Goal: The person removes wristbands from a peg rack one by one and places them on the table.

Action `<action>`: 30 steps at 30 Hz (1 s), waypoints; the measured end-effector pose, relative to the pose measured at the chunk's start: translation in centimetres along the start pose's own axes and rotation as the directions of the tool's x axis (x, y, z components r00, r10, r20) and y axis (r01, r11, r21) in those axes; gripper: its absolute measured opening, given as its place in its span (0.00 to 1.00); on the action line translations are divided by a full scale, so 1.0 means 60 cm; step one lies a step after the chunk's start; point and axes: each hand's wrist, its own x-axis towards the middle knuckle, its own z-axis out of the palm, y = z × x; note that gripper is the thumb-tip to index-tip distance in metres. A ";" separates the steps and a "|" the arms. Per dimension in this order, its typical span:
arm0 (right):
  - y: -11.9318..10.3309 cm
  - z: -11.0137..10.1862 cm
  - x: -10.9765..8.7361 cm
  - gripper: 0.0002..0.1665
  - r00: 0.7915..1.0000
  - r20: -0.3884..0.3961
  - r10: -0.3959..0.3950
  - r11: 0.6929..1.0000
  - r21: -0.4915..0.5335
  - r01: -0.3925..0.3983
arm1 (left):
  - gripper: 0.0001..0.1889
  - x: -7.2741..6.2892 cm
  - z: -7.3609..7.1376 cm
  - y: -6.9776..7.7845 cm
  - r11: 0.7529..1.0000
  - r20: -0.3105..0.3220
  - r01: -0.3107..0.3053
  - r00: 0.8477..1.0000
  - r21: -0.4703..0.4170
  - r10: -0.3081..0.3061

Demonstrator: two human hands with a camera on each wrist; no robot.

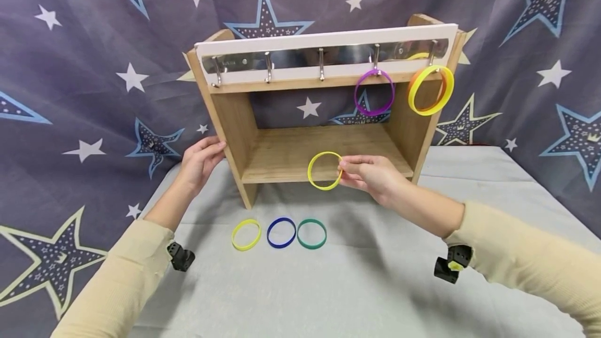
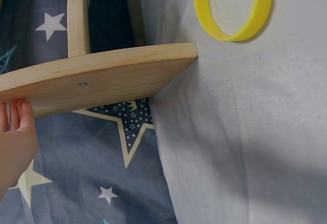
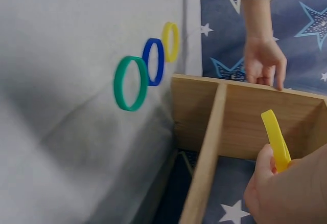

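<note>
My right hand (image 1: pixel 375 176) pinches a yellow wristband (image 1: pixel 311 171) between thumb and fingers, in front of the lower board of a wooden shelf (image 1: pixel 324 153). In the right wrist view that wristband (image 3: pixel 276 139) shows edge-on. My left hand (image 1: pixel 199 163) touches the outer face of the shelf's left side panel; its fingertips rest against the wood in the left wrist view. A purple wristband (image 1: pixel 358 99) hangs from the fourth hook, and yellow (image 1: pixel 449 90) and orange wristbands hang together from the rightmost hook.
On the grey cloth before the shelf lie a yellow wristband (image 1: pixel 233 239), a blue wristband (image 1: pixel 268 236) and a green wristband (image 1: pixel 312 247) in a row. A metal hook strip (image 1: pixel 293 60) runs along the shelf's top front. Star-patterned fabric (image 1: pixel 159 82) hangs behind.
</note>
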 end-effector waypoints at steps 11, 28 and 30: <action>0.042 -0.015 0.011 0.27 0.999 -0.005 0.042 0.999 -0.023 -0.042 | 0.10 0.000 -0.001 0.000 1.000 -0.001 0.014 1.000 0.011 -0.014; 0.107 -0.041 0.018 0.26 0.996 -0.016 0.093 0.987 -0.126 -0.094 | 0.10 0.002 -0.002 0.004 1.000 -0.001 0.017 1.000 0.006 -0.017; 0.115 -0.044 0.018 0.26 0.995 -0.015 0.100 0.986 -0.130 -0.101 | 0.09 0.002 -0.002 0.003 1.000 -0.004 0.021 1.000 0.008 -0.021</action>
